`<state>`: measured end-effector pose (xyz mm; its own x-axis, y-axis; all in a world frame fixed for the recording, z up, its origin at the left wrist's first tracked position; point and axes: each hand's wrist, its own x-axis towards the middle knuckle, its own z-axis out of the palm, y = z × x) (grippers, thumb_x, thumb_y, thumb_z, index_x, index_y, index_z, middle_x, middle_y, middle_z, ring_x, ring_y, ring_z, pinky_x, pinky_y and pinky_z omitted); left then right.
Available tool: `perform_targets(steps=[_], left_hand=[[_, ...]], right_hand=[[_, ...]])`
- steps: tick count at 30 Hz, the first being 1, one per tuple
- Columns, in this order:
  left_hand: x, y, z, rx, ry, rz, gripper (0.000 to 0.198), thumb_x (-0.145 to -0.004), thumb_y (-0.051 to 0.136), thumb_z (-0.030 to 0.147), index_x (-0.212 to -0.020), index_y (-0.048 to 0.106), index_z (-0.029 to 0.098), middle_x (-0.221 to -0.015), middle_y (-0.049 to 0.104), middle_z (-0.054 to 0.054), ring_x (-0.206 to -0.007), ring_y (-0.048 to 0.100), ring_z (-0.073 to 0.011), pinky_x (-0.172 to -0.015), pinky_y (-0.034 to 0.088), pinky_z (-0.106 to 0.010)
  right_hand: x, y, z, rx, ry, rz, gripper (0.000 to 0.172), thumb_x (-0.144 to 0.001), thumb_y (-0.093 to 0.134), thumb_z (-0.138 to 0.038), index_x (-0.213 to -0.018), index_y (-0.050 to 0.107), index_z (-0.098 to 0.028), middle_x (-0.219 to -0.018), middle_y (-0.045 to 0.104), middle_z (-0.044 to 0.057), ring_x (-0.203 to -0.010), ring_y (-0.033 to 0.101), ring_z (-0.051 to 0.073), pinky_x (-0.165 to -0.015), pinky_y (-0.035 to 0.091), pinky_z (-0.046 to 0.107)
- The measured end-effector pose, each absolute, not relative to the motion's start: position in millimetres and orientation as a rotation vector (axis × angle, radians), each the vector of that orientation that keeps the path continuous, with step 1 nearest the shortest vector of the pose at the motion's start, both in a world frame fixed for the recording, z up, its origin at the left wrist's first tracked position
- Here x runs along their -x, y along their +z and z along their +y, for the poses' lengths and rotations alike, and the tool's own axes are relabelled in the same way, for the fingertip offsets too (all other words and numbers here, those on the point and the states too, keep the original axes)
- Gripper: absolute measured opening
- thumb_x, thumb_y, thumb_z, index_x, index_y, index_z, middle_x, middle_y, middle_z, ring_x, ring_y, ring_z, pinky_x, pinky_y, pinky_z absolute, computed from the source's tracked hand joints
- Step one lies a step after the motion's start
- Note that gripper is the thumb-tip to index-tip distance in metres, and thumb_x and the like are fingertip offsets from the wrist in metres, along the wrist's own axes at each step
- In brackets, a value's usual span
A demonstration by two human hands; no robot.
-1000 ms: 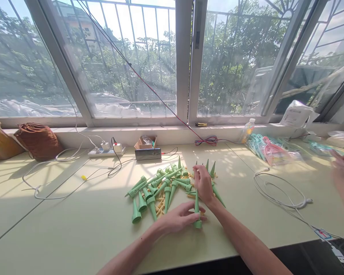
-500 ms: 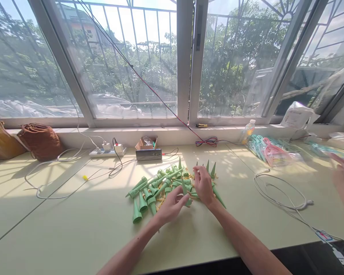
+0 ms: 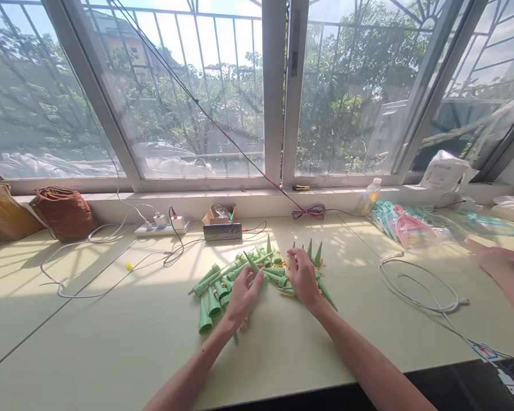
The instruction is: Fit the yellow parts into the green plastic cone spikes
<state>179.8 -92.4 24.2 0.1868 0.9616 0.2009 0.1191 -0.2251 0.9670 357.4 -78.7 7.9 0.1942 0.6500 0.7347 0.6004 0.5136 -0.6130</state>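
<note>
My left hand (image 3: pixel 244 295) is closed around a green plastic cone-shaped spike (image 3: pixel 251 262), its pointed end leaning up and to the left. Beneath and around that hand spreads a pile of similar green hollow spikes (image 3: pixel 204 317), with small yellow-orange pieces among them. My right hand (image 3: pixel 304 278) is at the right side of the pile, fingers curled together; whatever they hold, if anything, is hidden. Just beyond it, several green spikes (image 3: pixel 318 254) stand point up. Another spike (image 3: pixel 326 292) lies beside the right wrist.
Behind the pile are a small cardboard box (image 3: pixel 229 212), a dark flat device (image 3: pixel 223 231) and a power strip (image 3: pixel 160 227). A white cable (image 3: pixel 411 305) lies coiled on the right, near bagged pink and teal items (image 3: pixel 411 225). Another person's hand (image 3: pixel 497 262) reaches in from the right.
My left hand has moved left with the spike, which now tilts left rather than standing nearly upright. My right hand has barely moved. The other person's hand has come further into view.
</note>
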Motion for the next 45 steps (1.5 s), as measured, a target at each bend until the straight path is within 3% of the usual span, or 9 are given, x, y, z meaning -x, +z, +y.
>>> perform_targets(steps=[4,9,12,22,37,45], left_hand=[[-178,23,-91,-1.540,1.188,1.061,0.038,-0.084,0.060,0.052,-0.102,0.059,0.018,-0.120,0.066,-0.013,-0.117,0.060,-0.0313,-0.096,0.050,-0.042],[-180,22,-90,-1.477,1.214,0.986,0.034,-0.085,0.061,0.048,-0.096,0.058,0.017,-0.110,0.067,-0.011,-0.104,0.065,-0.0284,-0.076,0.059,-0.037],[-180,21,-89,-1.442,1.213,0.950,0.033,-0.085,0.062,0.046,-0.098,0.058,0.017,-0.105,0.067,-0.009,-0.095,0.067,-0.0252,-0.072,0.060,-0.035],[-180,19,-89,-1.412,1.129,0.875,0.037,-0.087,0.059,0.046,-0.108,0.060,0.016,-0.115,0.064,-0.010,-0.089,0.067,-0.0219,-0.071,0.060,-0.034],[-180,22,-91,-1.557,1.087,0.895,0.039,-0.092,0.052,0.047,-0.112,0.062,0.015,-0.099,0.065,-0.009,-0.073,0.064,-0.0169,-0.056,0.053,-0.027],[-181,20,-91,-1.630,1.061,0.884,0.038,-0.091,0.051,0.048,-0.109,0.062,0.016,-0.090,0.061,-0.005,-0.067,0.060,-0.0151,-0.052,0.052,-0.026]], right_hand=[[-357,7,-80,1.154,0.102,-1.494,0.019,-0.099,0.039,-0.021,-0.103,0.057,-0.018,-0.095,0.063,0.008,-0.084,0.060,0.020,-0.077,0.049,0.032],[-355,6,-83,1.129,0.189,-1.550,0.021,-0.099,0.040,-0.022,-0.107,0.059,-0.019,-0.101,0.065,0.008,-0.087,0.062,0.020,-0.078,0.049,0.031],[-352,7,-85,1.104,0.234,-1.597,0.021,-0.099,0.040,-0.023,-0.107,0.059,-0.019,-0.098,0.066,0.008,-0.083,0.063,0.019,-0.072,0.049,0.029],[-344,11,-93,0.967,0.347,-1.695,0.022,-0.099,0.043,-0.022,-0.106,0.064,-0.020,-0.096,0.067,0.008,-0.086,0.064,0.019,-0.075,0.052,0.028],[-340,11,-94,0.992,0.457,-1.658,0.015,-0.094,0.052,-0.026,-0.097,0.066,-0.019,-0.082,0.070,0.004,-0.073,0.064,0.017,-0.070,0.052,0.027],[-341,14,-96,0.983,0.446,-1.685,0.020,-0.095,0.050,-0.028,-0.090,0.067,-0.019,-0.082,0.070,0.004,-0.072,0.063,0.017,-0.067,0.050,0.025]])
